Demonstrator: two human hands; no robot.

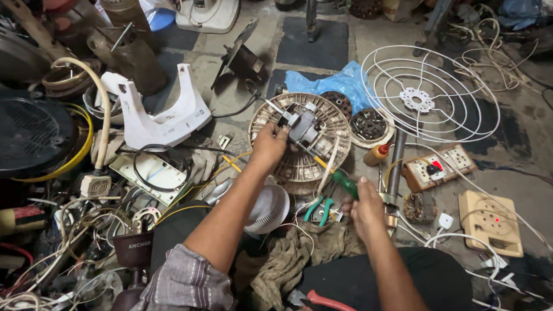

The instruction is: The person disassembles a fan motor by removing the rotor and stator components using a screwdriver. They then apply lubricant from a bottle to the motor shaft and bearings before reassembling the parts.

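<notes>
A small fan motor was held up over a round ribbed disc on the floor, gripped at its near-left side by the left hand, whose fingers were curled closed around the motor's frame. The right hand was closed around the green handle of a screwdriver, lower and to the right of the motor. The tool's long axis was seen to run on a diagonal, from the handle at lower right up and leftward to the tip, which was laid against the motor's underside; whether the tip was seated in a screw could not be told. The motor's own shaft was pointed up and to the left, away from the person, roughly in line with the screwdriver. The motor was thus set ahead of both hands and slightly left of centre, with the left hand on it and the right hand kept apart from it by the tool's length. A white wire guard was lying well to the right, a blue bag just behind the disc, and teal-handled pliers near the right hand on the floor. A white fan stand was lying to the left among loose cables.
</notes>
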